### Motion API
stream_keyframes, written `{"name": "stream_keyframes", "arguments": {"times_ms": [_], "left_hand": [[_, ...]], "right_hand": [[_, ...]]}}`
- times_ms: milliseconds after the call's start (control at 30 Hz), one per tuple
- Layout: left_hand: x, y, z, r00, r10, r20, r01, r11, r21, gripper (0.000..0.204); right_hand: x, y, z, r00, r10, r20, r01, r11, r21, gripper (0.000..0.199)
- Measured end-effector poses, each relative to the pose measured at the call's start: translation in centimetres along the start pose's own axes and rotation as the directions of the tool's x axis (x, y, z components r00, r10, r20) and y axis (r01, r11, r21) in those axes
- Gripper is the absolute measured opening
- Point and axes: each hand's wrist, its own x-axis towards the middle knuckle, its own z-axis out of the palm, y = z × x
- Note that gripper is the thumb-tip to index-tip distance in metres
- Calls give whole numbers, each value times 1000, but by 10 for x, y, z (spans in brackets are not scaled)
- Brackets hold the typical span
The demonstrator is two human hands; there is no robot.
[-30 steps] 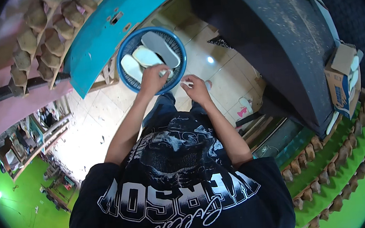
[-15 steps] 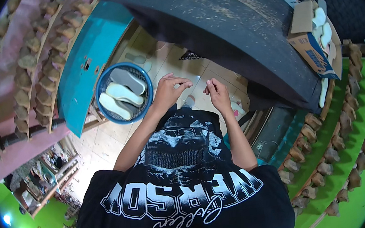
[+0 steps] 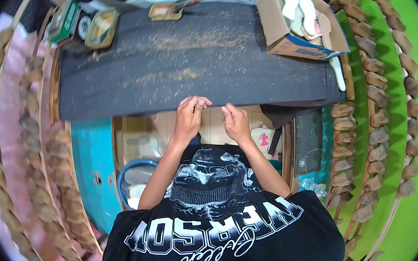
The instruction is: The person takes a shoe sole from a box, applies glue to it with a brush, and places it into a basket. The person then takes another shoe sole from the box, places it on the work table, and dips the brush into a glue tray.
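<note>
Shifted since the earlier frames: the view is now raised over the dark work table [image 3: 196, 60], and the blue basin [image 3: 131, 177], formerly under the hands, is seen at lower left, partly hidden behind the left forearm.

Hands: left hand [image 3: 190, 116] and right hand [image 3: 235, 120] are held close together at the near edge of the table, centre of the frame. Fingers are curled narrow, as if a small item is pinched between them; what is held cannot be told, as it is too small to be made out.

Step in hand, as judged: a small piece is being worked or readied between both hands at the table edge. A steady two-handed pinch is called for in the next move, with the piece kept over the table.

Containers:
- Cardboard box [image 3: 292, 22], upper right, open, holding pale shoe insoles.
- Blue basin, pale insole-shaped pieces glimpsed inside.
- Shallow yellow tray [image 3: 100, 27], upper left; contents unclear.
- Small tin with a brush [image 3: 168, 11], top centre.

Surroundings: rows of brown shoe lasts [image 3: 374, 77] are racked at right and left.
</note>
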Motion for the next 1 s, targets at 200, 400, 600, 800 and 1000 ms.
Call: {"name": "stream_keyframes", "arguments": {"times_ms": [200,400,600,800,1000], "left_hand": [[90,-3,7,999,18,47,-14,996,-88,18],[160,-12,28,925,313,214,-286,947,-148,16],[203,-5,82,896,355,267,-305,929,-209,14],[251,42,144,883,443,151,-401,883,-244,13],[319,76,196,823,563,73,-556,826,-94,13]], "right_hand": [[70,-28,-7,963,16,-267,26,988,151,20],[104,-25,-52,930,-114,-350,117,993,-13,14],[129,15,-101,867,-252,-430,226,968,-112,37],[156,34,-173,801,-330,-499,304,943,-135,57],[197,38,-254,740,-331,-586,295,942,-159,21]]}}
